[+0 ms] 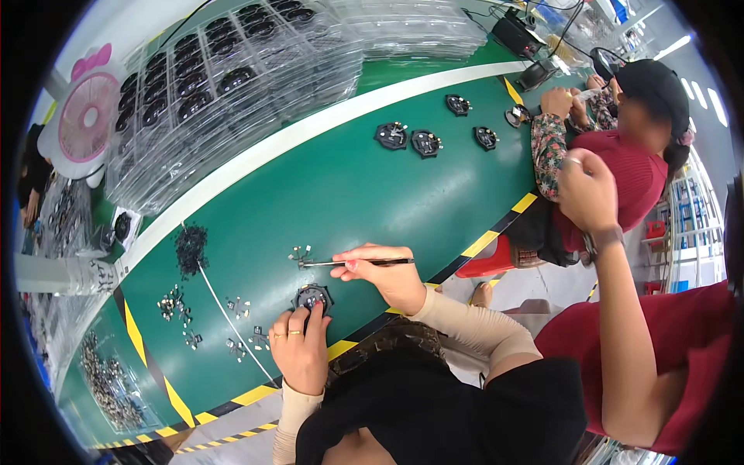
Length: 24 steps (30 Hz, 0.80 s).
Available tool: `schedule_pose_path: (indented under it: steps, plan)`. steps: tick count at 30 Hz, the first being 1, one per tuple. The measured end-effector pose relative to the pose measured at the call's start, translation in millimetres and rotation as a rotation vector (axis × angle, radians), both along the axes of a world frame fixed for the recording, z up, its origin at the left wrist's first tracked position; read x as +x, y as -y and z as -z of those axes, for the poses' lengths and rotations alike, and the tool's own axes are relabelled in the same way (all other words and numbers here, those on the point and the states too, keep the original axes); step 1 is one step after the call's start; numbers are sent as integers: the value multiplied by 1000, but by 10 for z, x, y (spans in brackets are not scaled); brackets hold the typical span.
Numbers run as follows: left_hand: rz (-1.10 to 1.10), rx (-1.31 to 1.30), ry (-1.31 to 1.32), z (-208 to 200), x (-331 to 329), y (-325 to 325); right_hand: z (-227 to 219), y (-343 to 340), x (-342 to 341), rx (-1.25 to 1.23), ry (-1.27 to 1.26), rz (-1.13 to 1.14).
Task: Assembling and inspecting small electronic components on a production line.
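Observation:
My left hand (301, 349) presses its fingertips on a black, rounded plastic housing (313, 295) that lies on the green table near its front edge. In my right hand (391, 273) is a pair of dark tweezers (372, 262), held almost level and pointing left. The tweezer tips are at a small wired part (299, 255) with pale ends, just beyond the housing; whether they grip it I cannot tell. Left of my left hand lie several similar small wired parts (239, 307), partly in loose clusters.
A heap of tiny black pieces (191, 249) lies on the left, near a thin white strip (229, 318). Several black housings (425, 143) sit farther right. Clear plastic trays (232, 116) are stacked at the back. Two co-workers are on the right, one with a raised hand (589, 194).

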State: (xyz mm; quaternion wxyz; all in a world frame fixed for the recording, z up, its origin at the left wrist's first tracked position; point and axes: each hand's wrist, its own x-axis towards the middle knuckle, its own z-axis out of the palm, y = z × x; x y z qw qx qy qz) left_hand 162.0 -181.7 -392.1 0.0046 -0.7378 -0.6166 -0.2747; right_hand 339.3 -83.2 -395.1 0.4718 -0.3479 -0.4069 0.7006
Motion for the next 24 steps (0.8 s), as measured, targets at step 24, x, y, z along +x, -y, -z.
schedule_pose_path:
  steps: [24]
  plan:
    - [6,15,75,62,-12,58,33,19,25,52,-10,-76]
